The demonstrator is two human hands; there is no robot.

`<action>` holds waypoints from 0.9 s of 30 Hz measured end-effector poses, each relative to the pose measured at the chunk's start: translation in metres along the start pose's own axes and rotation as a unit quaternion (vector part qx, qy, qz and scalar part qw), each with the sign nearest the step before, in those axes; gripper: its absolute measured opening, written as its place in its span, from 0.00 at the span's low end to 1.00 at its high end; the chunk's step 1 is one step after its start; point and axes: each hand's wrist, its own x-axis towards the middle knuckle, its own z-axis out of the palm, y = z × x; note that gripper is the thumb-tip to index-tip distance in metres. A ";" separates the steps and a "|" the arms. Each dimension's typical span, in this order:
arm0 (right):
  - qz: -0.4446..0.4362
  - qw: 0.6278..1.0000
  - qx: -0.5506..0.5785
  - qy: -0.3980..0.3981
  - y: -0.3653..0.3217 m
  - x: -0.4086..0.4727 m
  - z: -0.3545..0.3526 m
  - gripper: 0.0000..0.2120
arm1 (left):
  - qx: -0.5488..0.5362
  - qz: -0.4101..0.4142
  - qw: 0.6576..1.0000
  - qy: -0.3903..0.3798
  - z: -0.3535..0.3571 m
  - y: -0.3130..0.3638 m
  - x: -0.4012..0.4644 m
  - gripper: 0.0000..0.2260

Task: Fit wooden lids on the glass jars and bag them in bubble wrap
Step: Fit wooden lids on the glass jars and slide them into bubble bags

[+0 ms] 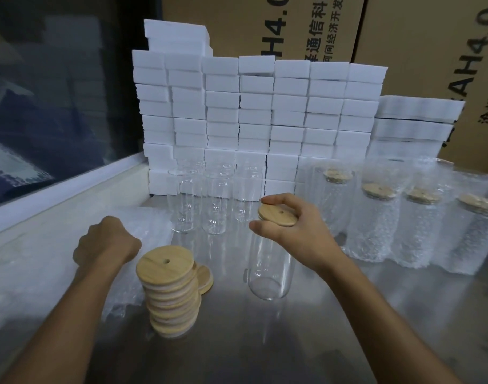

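My right hand [295,228] pinches a round wooden lid [277,215] with a small hole, held on top of a tall clear glass jar [269,270] that stands on the steel table [265,342]. My left hand [105,239] rests, fingers curled under, on a pile of bubble wrap bags [29,267] at the left; whether it grips a bag is hidden. A leaning stack of wooden lids [169,292] stands between my arms. Several bare glass jars [213,200] wait behind. Several lidded jars in bubble wrap [376,220] stand at the right.
A wall of white foam blocks [251,112] lines the back of the table, with flat white packs [414,126] at its right. Brown cardboard boxes [417,37] rise behind. A raised white ledge [57,195] and a dark window bound the left side.
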 end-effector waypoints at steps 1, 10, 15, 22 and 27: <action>-0.001 1.000 0.004 0.000 0.000 0.000 0.000 0.19 | -0.007 -0.002 1.000 0.009 0.001 0.001 0.001 0.12; 0.003 1.000 -0.010 0.023 0.005 0.002 0.001 0.33 | -0.140 0.112 0.969 0.172 -0.039 0.032 -0.018 0.04; -0.007 0.986 -0.156 0.060 0.002 0.001 -0.007 0.37 | -0.255 0.319 0.887 0.214 -0.055 0.066 -0.062 0.05; -0.033 0.979 0.153 0.132 -0.053 -0.006 -0.020 0.42 | -0.279 0.573 0.750 0.177 -0.036 0.090 -0.107 0.04; -0.014 0.992 0.031 0.119 -0.053 -0.009 -0.024 0.33 | -0.229 0.631 0.738 0.072 -0.020 0.089 -0.109 0.04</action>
